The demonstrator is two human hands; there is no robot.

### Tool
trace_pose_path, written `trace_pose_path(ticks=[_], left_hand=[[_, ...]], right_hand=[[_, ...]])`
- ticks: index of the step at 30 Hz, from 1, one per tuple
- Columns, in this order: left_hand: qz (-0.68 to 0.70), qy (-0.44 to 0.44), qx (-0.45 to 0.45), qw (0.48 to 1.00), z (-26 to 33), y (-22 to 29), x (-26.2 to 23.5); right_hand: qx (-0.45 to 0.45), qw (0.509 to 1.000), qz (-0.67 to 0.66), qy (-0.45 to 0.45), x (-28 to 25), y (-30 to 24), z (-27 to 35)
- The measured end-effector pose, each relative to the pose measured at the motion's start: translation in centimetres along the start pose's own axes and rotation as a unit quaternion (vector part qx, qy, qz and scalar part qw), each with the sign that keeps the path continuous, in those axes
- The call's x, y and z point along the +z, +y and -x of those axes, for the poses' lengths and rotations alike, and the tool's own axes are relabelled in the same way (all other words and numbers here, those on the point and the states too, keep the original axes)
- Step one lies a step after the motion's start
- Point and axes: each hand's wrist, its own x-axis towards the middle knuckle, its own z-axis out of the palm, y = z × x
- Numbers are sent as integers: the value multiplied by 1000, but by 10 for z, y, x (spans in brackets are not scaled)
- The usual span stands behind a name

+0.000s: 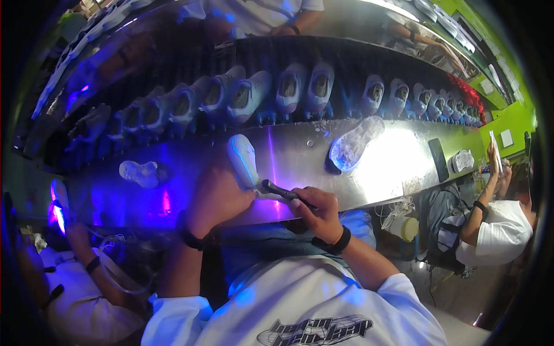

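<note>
In front of me my left hand (226, 196) is closed around the lower end of a white shoe (242, 157), held tilted over the metal bench. A thin, bright blue line runs along the shoe's side. My right hand (318, 214) grips a slim, dark handheld tool (283, 191) with a rounded head. That head points at the end of the shoe near my left fingers; whether it touches I cannot tell. On the bench to the right lies a pale, foot-shaped sole (353, 145), and a smaller white sole-like piece (138, 173) lies to the left.
A long row of white shoes (248, 98) stands on a dark conveyor behind the metal bench (300, 151). A dark flat object (438, 160) lies at the bench's right end. One person (496, 230) works at right, another (95, 294) at left, and one sits across.
</note>
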Motion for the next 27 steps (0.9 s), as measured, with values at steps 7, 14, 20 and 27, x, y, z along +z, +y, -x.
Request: trace_pose_path(ticks=[7, 14, 20, 27], left_hand=[[24, 44, 3, 999, 8, -48, 6], [323, 78, -21, 943, 40, -66, 33], [497, -35, -91, 862, 68, -4, 19], [453, -45, -42, 889, 73, 21, 7]], right_hand=[[91, 996, 21, 0, 3, 2, 14], [126, 991, 18, -29, -27, -54, 9], [40, 993, 105, -34, -34, -85, -9], [-24, 991, 134, 4, -48, -91, 5]])
